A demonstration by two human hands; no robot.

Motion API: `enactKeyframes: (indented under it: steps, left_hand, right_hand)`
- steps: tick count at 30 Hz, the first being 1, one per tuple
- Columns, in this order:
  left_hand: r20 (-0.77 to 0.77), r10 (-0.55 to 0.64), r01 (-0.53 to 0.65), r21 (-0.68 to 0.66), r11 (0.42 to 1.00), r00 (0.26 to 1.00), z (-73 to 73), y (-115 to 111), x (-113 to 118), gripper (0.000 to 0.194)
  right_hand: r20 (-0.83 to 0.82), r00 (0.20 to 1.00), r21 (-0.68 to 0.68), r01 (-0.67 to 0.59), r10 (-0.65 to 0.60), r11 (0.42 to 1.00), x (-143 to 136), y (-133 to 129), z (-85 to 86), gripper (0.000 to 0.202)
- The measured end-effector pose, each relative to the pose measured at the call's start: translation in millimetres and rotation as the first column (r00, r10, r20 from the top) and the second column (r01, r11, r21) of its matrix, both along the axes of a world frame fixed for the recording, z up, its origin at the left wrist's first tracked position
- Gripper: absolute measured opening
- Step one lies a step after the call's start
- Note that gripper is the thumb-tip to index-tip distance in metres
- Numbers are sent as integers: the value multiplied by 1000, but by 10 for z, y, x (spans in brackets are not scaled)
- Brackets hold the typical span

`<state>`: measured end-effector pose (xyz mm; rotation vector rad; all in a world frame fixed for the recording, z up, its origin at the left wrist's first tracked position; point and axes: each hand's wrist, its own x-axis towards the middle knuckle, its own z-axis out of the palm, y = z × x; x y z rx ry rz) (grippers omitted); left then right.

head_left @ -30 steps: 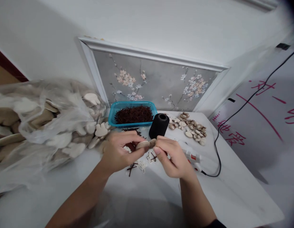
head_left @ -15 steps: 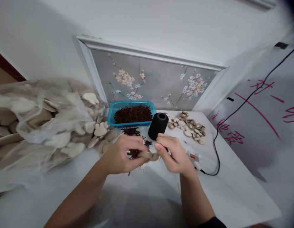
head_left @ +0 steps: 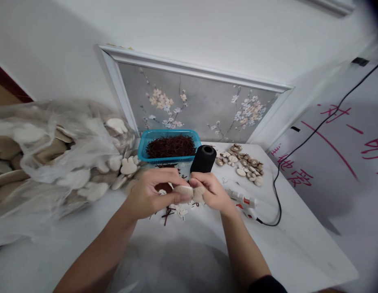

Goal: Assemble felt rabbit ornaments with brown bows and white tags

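The left hand point(head_left: 144, 195) has its grip pressed on a small beige plush piece point(head_left: 183, 192), pinched between thumb and fingers. The right hand point(head_left: 212, 193) is at the other end of this piece, with its fingers bent close together; I cannot tell whether its grip is pinching the piece or only touching it. The piece is in the air, above the bench point(head_left: 299, 252), in front of the black cone point(head_left: 203, 158).

In my judgement, the step in hand is a fine handling of this 1 piece with 2 hands. The next move calls for a steady left grip and light right fingers, because the piece seems small and soft.

Under the hands lie white tags and dark bows point(head_left: 167, 215). Behind is a blue basket point(head_left: 169, 160) with brown strings point(head_left: 172, 147). On the left side is a clear bag point(head_left: 63, 142) with plush shapes; on the right side, a white tool point(head_left: 245, 201) and a pile of small pieces point(head_left: 244, 162).
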<state>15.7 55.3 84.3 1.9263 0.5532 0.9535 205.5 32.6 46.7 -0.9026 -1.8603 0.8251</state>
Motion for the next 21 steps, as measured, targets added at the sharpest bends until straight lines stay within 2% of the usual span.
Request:
enactKeyframes:
  steps: [3, 5, 7, 10, 15, 18, 21]
  left_hand:
    - [211, 17, 30, -215, 976, 977, -42, 43, -1, 9]
    - [330, 75, 24, -287, 958, 941, -49, 75, 1, 12]
    - [386, 174, -38, -336, 941, 906, -38, 101, 4, 15]
    - [396, 274, -122, -368, 922, 876, -13, 120, 9, 16]
    - [381, 255, -79, -420, 904, 889, -9, 114, 11, 18]
    - [356, 230, -31, -486, 873, 906, -10, 132, -4, 21]
    - [361, 168, 78, -577, 813, 918, 10, 156, -10, 24]
  right_hand:
    - [-11, 1000, -37, -15, 15, 999, -38, 29, -47, 32]
    - [42, 999, 6, 26, -26, 1000, -73, 23, -51, 30]
    - [103, 993, 72, 55, -62, 996, -113, -2, -31, 28]
    - [156, 985, 138, 52, -74, 989, -157, -52, 18, 28]
    - [173, 982, 160, 50, -78, 986, -101, -114, 79, 29]
    - [78, 995, 151, 48, -60, 987, -33, -154, 92, 33]
    - [-143, 986, 108, 99, -83, 989, -5, -169, 80, 36]
